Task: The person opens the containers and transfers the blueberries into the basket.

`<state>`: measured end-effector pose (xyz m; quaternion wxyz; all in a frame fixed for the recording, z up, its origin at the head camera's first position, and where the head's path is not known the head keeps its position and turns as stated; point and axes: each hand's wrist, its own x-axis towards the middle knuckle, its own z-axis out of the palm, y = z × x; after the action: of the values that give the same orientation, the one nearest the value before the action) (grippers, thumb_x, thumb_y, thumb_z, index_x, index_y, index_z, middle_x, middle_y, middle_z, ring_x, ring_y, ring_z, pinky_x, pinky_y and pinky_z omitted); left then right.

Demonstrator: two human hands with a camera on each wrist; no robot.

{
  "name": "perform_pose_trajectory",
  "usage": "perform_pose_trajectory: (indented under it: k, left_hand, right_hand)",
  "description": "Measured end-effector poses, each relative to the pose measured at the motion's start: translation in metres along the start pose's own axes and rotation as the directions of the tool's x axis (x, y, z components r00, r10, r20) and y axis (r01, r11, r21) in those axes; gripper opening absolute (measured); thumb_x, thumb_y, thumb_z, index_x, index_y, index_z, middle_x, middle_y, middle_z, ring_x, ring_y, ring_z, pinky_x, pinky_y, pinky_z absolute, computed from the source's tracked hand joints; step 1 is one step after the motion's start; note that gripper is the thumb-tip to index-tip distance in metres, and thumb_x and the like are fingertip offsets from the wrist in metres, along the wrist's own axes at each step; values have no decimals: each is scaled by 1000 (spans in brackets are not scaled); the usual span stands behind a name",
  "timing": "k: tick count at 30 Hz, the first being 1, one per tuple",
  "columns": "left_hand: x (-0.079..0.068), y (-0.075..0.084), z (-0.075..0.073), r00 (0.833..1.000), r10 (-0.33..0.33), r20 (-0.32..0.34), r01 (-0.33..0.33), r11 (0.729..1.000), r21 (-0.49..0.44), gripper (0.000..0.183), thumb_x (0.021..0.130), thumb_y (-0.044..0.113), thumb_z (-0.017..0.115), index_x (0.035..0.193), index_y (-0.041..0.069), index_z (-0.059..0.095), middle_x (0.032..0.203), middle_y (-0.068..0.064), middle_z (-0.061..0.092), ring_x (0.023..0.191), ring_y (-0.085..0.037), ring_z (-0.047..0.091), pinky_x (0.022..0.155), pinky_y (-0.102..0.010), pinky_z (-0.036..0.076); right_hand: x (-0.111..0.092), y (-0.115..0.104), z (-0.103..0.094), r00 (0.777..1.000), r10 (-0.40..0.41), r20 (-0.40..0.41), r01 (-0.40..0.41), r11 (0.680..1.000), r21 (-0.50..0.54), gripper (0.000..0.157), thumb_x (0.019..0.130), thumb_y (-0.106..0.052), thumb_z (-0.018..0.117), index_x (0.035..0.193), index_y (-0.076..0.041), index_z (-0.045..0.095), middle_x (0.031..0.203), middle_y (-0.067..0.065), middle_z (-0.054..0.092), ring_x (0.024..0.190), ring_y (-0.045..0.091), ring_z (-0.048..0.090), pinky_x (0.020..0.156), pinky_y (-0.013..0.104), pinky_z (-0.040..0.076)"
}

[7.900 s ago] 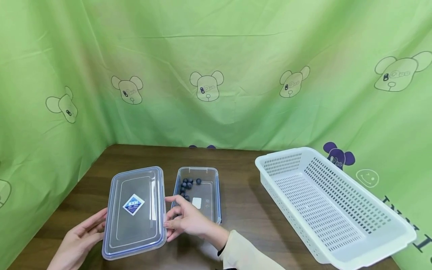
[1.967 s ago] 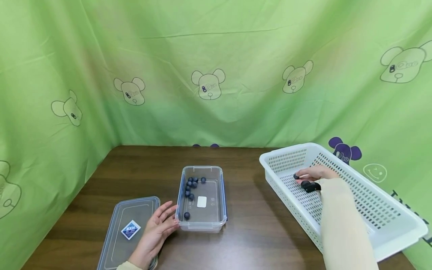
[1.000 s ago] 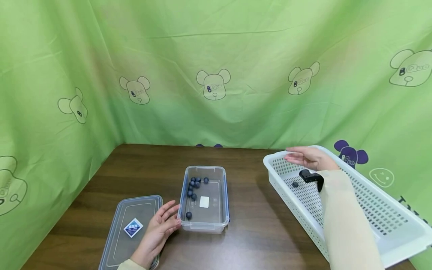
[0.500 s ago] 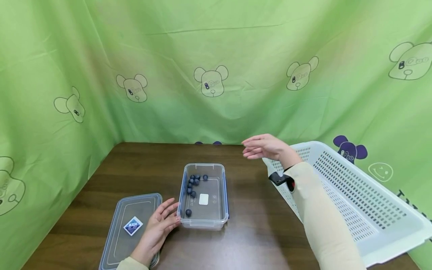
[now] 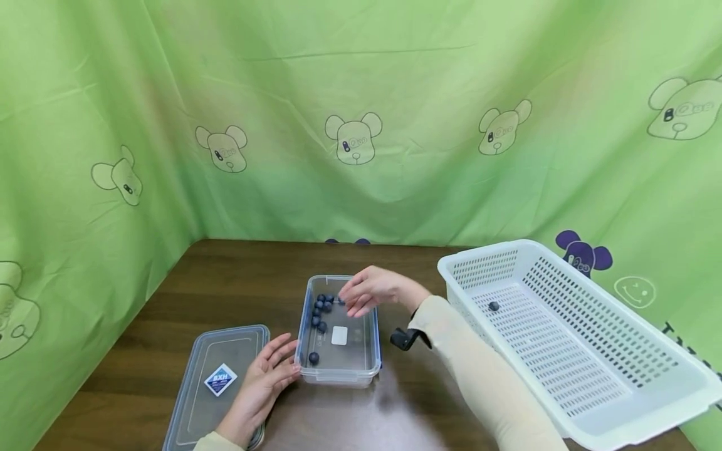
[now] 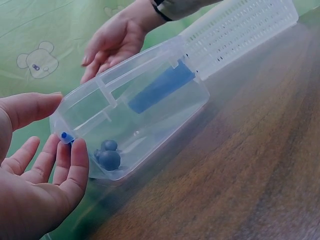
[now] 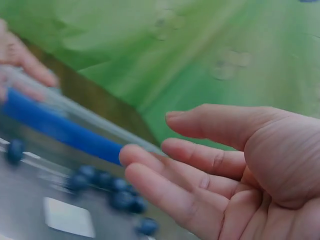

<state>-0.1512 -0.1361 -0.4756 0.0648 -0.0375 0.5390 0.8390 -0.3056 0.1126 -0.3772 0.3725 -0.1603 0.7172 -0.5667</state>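
Note:
A clear plastic food container (image 5: 341, 378) stands uncovered on the table, with several blueberries (image 5: 321, 326) mostly along its left side. My left hand (image 5: 261, 383) touches its near left corner with the fingertips, thumb and fingers spread in the left wrist view (image 6: 42, 185). Over the container's far right part hovers my right hand (image 5: 373, 289), hiding some of its inside. Nothing lies between the right fingers (image 7: 165, 192) in the right wrist view. A single blueberry (image 5: 494, 306) lies in the white perforated basket (image 5: 570, 376) to the right.
The clear lid (image 5: 203, 413) with a blue-and-white label lies left of the container, partly behind my left forearm. The brown wooden table (image 5: 254, 275) ends at a green curtain (image 5: 417, 188) at the back and sides.
The lid, earlier held in both hands, now lies on the left. My right hand released a blueberry in the basket, then moved left over the container. The left hand stays at the corner.

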Motion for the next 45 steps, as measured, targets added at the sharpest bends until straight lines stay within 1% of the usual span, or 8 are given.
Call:
perform_pose_trajectory:
  k: [3,7,14,19,25,30,37,45]
  left_hand:
    - [-1,-1,-1,1000,1,0,-1,1000,3,69,83,-14,58,146,-7,32,126,-11,58,105,-21,59,79,-30,54]
    - [0,0,-1,1000,9,6,-9,1000,11,69,83,-13,59,146,-7,31,126,-11,58,105,-22,59,79,-31,54]
    - [-1,1,-2,1000,5,-11,-5,1000,15,68,84,-14,58,146,-6,32,126,-11,59,105,-22,59,78,-30,54]
    - [-1,0,-4,1000,1,-2,-1,1000,15,69,84,-14,58,146,-5,32,127,-11,58,106,-22,59,80,-30,54]
    - [0,0,-3,1000,23,1,-23,1000,4,67,84,-15,57,145,-4,33,123,-8,60,104,-19,61,78,-30,55]
    - [-2,-2,-3,1000,16,6,-16,1000,2,69,83,-15,57,146,-3,31,122,-7,60,104,-20,60,79,-31,55]
    - [-3,-1,-4,999,33,8,-33,999,7,70,83,-16,56,146,-2,30,120,-6,62,101,-18,62,77,-29,55]
    - [-3,0,-2,999,30,18,-30,1000,-1,73,82,-16,57,147,-2,27,119,-5,61,101,-18,61,78,-30,55]
  right_hand:
    - [11,5,21,997,37,67,-34,998,-47,35,94,1,59,122,21,55,79,15,70,68,18,69,67,31,59]
    - [22,9,42,986,108,127,-90,986,-139,25,94,-1,61,113,14,64,78,15,69,66,18,69,67,33,59]
    - [35,25,67,973,192,132,-158,960,-231,5,89,0,67,92,3,70,72,15,69,61,19,68,62,33,59]
    - [38,35,76,967,228,116,-193,948,-254,6,88,2,66,84,1,70,67,15,67,56,18,66,57,31,58]
    - [41,37,83,972,213,101,-179,945,-274,9,86,3,68,78,-1,68,63,14,66,52,16,64,50,27,55]
    - [42,39,92,974,210,88,-176,938,-297,11,83,5,66,73,1,67,61,13,65,50,16,63,49,27,55]
    - [42,35,99,978,187,87,-149,931,-333,14,82,2,72,69,-1,68,59,11,65,49,14,61,48,25,54]
    - [42,34,101,977,188,95,-142,921,-363,14,82,6,66,69,2,68,60,10,65,50,15,61,48,24,54]
